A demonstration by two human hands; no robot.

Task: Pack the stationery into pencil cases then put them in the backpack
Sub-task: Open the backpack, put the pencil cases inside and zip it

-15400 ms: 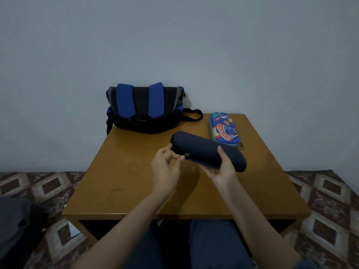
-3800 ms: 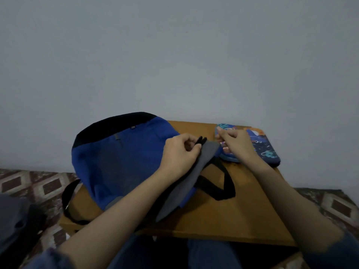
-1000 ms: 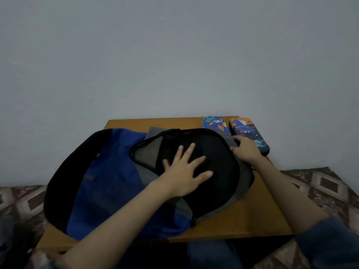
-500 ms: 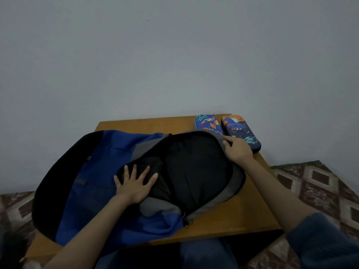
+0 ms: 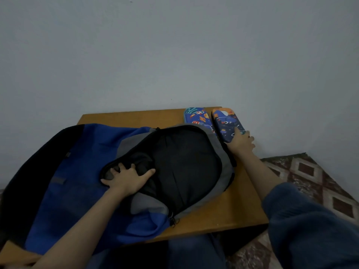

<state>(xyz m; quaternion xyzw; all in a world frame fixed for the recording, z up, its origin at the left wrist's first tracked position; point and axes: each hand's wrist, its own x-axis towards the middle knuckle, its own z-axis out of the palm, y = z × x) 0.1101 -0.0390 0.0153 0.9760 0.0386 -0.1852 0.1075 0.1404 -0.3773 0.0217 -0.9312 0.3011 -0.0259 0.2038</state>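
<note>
Backpack (image 5: 81, 171) in blue, black and grey lies flat across the wooden table (image 5: 239, 206), hanging over its left edge, with its main compartment unzipped and the black lining showing. The zipper pulls (image 5: 172, 220) sit at the near end of the opening.

The left hand (image 5: 126, 178) rests on the lower left rim of that opening. Its fingers are spread and relaxed, the thumb points right, and the fingertips dip over the rim into the dark inside, pressing rather than gripping.

2 pencil cases lie side by side, touching, at the table's far right corner against the grey wall (image 5: 174, 55). The blue pencil case (image 5: 197, 118) is on the left, its near end hidden under the backpack's grey edge. The dark pencil case (image 5: 225, 123), orange at its far end, lies just right of it. The right hand (image 5: 240, 143) grasps the near end of the dark pencil case, thumb on top and fingers curled round its right side. A dark blue sleeve (image 5: 310, 220) covers that forearm. Patterned floor tiles (image 5: 310, 171) show on the right.
</note>
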